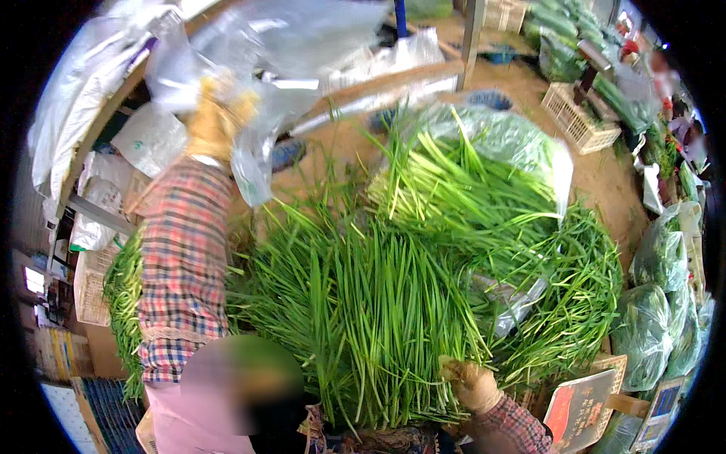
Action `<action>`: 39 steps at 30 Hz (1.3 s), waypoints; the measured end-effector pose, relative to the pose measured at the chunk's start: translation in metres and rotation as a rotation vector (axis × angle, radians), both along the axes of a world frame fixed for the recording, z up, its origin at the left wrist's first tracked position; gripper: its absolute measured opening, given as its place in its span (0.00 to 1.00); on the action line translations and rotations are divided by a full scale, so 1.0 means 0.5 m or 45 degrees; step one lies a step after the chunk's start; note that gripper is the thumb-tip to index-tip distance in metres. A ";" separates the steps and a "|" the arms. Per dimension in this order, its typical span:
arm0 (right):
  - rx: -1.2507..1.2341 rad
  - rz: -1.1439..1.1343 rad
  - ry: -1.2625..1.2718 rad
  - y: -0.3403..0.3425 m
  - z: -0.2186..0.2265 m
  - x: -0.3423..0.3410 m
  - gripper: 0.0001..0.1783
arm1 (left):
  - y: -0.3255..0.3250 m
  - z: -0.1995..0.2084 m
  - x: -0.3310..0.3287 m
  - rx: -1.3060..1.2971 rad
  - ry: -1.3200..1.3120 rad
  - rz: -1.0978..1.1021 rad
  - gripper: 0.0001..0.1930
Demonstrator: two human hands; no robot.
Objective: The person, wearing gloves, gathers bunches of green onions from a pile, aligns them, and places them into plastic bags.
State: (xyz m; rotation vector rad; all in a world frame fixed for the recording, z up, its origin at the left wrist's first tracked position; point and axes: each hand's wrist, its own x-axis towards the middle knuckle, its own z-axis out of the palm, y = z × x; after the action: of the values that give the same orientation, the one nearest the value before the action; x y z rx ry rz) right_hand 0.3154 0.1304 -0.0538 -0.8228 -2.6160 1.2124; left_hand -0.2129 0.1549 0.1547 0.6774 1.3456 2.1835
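Note:
A large heap of long green garlic chives [370,310] lies in front of me, the blades running roughly away from me. My left hand [217,113], in a tan glove, is stretched far out to the upper left. Its fingers look closed on a thin clear plastic bag [255,155] that hangs beside it, though motion smears them. At the near right edge of the heap rests my right hand [473,384], also gloved. Its fingers are curled against the chives; what they hold, if anything, is hidden. Behind the heap lies a bundle of chives [469,181] partly wrapped in clear plastic.
Clear plastic sheets [302,38] cover a wooden-framed stand at the far left. A cream plastic crate [578,121] stands on the brown floor at the far right. Bagged greens [643,333] line the right side. A dark board with a red patch [578,408] sits at the near right.

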 end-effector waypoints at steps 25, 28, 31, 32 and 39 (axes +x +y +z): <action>-0.300 -0.525 -0.550 -0.107 0.173 0.167 0.20 | -0.340 -0.086 0.303 -0.090 -0.336 -0.497 0.19; 0.185 0.462 -1.164 -0.112 0.199 0.248 0.27 | -0.391 -0.133 0.335 -0.524 -0.394 -0.595 0.21; 0.291 0.589 -1.532 -0.087 0.154 0.226 0.26 | -0.418 -0.272 0.363 -1.084 -0.020 -1.067 0.26; 0.463 0.398 -1.618 -0.042 0.157 0.184 0.26 | -0.408 -0.303 0.388 -1.217 0.216 -1.325 0.26; 0.570 -0.323 0.130 0.115 0.595 -0.553 0.14 | -0.450 -0.361 0.422 -1.513 1.111 -2.294 0.28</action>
State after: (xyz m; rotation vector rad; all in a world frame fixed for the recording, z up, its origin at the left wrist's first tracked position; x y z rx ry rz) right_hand 0.0388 0.1878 0.2437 -0.9312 -2.4610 0.5567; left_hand -0.0016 -0.0701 -0.0259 1.4070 1.0996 -0.3974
